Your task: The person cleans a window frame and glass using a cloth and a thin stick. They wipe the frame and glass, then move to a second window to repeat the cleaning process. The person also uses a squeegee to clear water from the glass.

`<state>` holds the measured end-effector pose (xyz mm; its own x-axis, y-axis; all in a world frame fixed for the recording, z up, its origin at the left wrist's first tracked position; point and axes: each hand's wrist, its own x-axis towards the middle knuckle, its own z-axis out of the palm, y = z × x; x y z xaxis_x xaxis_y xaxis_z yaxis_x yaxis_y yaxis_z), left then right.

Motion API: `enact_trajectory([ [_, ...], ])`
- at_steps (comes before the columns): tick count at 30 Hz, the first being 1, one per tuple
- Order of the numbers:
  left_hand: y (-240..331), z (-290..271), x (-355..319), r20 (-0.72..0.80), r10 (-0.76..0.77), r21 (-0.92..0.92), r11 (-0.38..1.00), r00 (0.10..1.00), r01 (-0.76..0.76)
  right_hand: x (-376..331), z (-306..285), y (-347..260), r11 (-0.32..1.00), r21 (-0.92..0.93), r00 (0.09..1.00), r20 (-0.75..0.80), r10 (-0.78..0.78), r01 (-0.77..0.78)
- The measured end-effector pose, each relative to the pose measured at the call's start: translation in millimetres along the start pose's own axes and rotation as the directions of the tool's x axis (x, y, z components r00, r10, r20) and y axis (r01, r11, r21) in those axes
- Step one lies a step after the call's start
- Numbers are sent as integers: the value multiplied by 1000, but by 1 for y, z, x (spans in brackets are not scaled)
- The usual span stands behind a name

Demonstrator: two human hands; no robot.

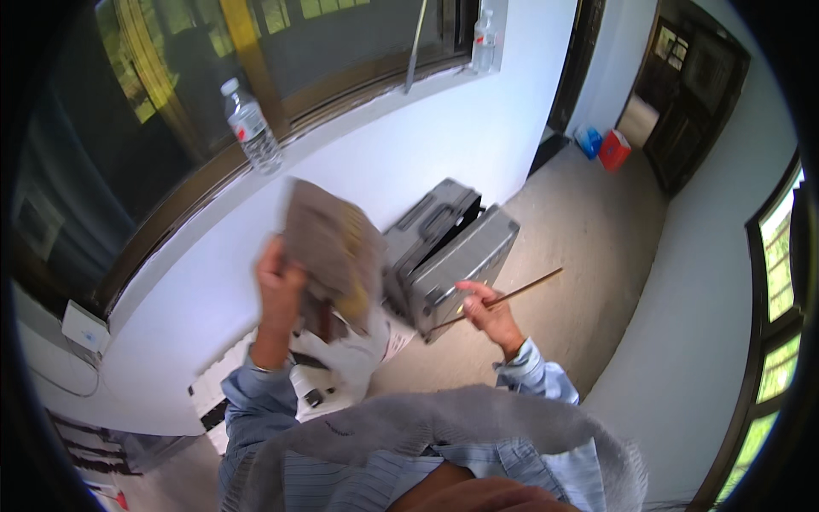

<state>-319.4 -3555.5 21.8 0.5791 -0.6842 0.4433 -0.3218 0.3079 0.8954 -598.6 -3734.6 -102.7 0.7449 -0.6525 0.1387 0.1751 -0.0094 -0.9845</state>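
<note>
left hand [278,286]: raised, closed on the lower edge of a flat brown pad [334,256], motion-blurred, maybe a sanding block or folded card
right hand [488,314]: pinching a thin wooden stick [505,299] between fingers, stick slants up to the right
pad position: held in front of the white wall, just left of the grey metal cases [448,256]
cases: two, on the floor against the wall, behind both hands
windowsill: clear plastic bottle [252,126] near left, second bottle [484,38] further along
floor far end: blue and red containers [604,147] by the doorway
</note>
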Motion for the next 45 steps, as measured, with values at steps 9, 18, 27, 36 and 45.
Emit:
enact_trajectory([
  [9,-21,297,-6,531,69,-180,983,845,33,-3,-151,-43,992,116,991,119,-63,49],
  [18,-27,394,104,747,338,-50,887,573,-459,17,-296,15,972,181,973,-201,-116,153],
  [27,-65,318,452,-73,772,899,325,632,-294,105,-473,16,891,432,955,-295,-7,139],
  [36,-96,298,599,-387,527,856,510,757,83,175,-528,-1,914,383,897,-440,51,136],
  [45,-85,295,558,-340,651,823,555,679,-120,238,-585,14,896,443,958,-239,155,-35],
])
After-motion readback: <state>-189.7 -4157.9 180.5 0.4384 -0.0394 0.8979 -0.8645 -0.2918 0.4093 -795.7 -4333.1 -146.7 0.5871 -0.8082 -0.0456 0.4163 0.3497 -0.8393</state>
